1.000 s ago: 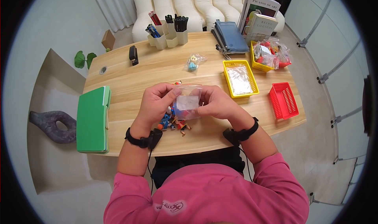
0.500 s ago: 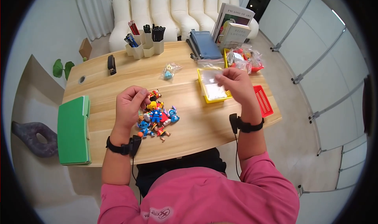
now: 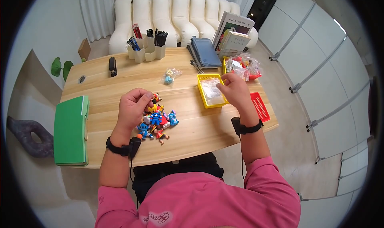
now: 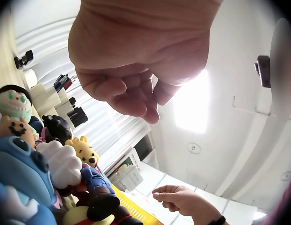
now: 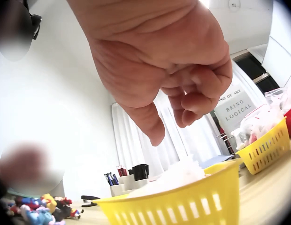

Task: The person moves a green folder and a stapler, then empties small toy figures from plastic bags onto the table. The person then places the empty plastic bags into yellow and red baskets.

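Observation:
My left hand hovers beside a pile of small toy figures, its fingers loosely curled with nothing in them. Up close in the left wrist view are a blue figure, a yellow bear figure and a green-eyed one. Over the right edge of a yellow basket hangs my right hand. Thumb and fingers stand apart there, holding nothing. Clear plastic bags lie inside that basket.
A bagged blue-and-yellow toy lies mid-table. At the right are a red basket and a second yellow basket of bagged items. Pen holders, a stapler, blue folders, books and green folders line the edges.
Both hands held a clear zip bag over the figures; the left let go while the right carried it over to the yellow basket and released it there. The left hand stays beside the pile.

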A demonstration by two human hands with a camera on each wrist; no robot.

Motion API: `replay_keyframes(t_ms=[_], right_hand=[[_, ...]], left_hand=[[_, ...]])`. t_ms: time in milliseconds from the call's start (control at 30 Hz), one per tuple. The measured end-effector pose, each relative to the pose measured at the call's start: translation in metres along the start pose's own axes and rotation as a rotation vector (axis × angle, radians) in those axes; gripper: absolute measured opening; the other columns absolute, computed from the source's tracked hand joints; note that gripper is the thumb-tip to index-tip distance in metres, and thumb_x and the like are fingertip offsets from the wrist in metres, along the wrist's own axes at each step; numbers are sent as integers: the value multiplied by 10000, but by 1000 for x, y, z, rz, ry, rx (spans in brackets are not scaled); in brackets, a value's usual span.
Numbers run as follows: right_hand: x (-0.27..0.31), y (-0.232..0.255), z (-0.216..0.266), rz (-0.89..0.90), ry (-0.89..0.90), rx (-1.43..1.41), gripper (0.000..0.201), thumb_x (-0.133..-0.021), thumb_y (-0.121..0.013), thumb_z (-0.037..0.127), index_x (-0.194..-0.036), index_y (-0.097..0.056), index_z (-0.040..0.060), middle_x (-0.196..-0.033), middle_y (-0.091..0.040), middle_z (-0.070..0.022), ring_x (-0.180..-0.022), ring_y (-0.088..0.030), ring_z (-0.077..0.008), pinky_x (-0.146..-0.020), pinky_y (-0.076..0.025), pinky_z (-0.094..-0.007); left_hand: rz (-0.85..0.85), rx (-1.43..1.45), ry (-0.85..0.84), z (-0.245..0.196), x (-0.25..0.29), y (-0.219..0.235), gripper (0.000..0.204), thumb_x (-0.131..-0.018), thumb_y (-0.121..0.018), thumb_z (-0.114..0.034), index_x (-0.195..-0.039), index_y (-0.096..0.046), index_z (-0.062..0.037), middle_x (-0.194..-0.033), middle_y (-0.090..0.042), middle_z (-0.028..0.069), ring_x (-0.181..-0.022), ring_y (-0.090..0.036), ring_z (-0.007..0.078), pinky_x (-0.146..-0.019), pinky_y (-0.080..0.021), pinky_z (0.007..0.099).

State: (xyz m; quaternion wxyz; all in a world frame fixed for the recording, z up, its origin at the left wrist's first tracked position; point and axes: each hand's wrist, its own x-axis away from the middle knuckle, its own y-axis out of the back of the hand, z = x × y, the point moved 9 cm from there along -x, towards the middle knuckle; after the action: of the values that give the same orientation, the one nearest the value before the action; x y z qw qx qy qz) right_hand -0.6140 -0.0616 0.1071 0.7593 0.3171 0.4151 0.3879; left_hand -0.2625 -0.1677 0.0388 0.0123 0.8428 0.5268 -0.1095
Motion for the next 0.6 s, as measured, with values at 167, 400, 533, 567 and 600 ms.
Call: replay_keyframes(t_ms=[167,400,533,567,600], right_hand=[[-10,-22,47,183,72,-82,266,-882,-791,269,-1017,-768,41,-946,-762,-135,-902,-737,-302,-810,-580,-412],[-28,-116,140,441,271,129,290,-885,-703,217,-1136,-752,80,-1053,-753,-207,-1020,-714,-407,-882,-573,-484],[-36,-177,140,334,253,187,351,-889,-676,209,-1192,-705,35,-1147,-747,-211,-1102,-711,-399,-956,-571,-472],[-39,-190,136,413,215,198,361,-886,-675,221,-1194,-718,38,-1149,-743,-239,-1138,-701,-405,-969,-572,-465],[-44,-197,136,417,228,199,361,-886,-675,221,-1194,-718,38,-1149,-743,-239,-1138,-701,-405,-969,-572,-465]], left_hand=[[-16,-18,-10,-4,1,1,160,-1040,-668,-148,-978,-721,-11,-794,-708,28,-705,-655,74,-596,-507,223],[-3,-14,-10,2,-3,6,168,-1042,-669,-158,-979,-724,-13,-784,-711,27,-690,-652,67,-589,-504,219],[2,-6,-12,0,-3,8,171,-1047,-665,-160,-975,-726,-17,-778,-712,22,-688,-650,63,-590,-502,215],[1,-4,-19,0,-4,9,173,-1047,-666,-160,-970,-725,-16,-779,-714,24,-678,-640,59,-586,-495,213],[-12,-2,-23,-1,-4,10,173,-1047,-666,-160,-970,-725,-16,-779,-714,24,-678,-640,59,-586,-495,213]])
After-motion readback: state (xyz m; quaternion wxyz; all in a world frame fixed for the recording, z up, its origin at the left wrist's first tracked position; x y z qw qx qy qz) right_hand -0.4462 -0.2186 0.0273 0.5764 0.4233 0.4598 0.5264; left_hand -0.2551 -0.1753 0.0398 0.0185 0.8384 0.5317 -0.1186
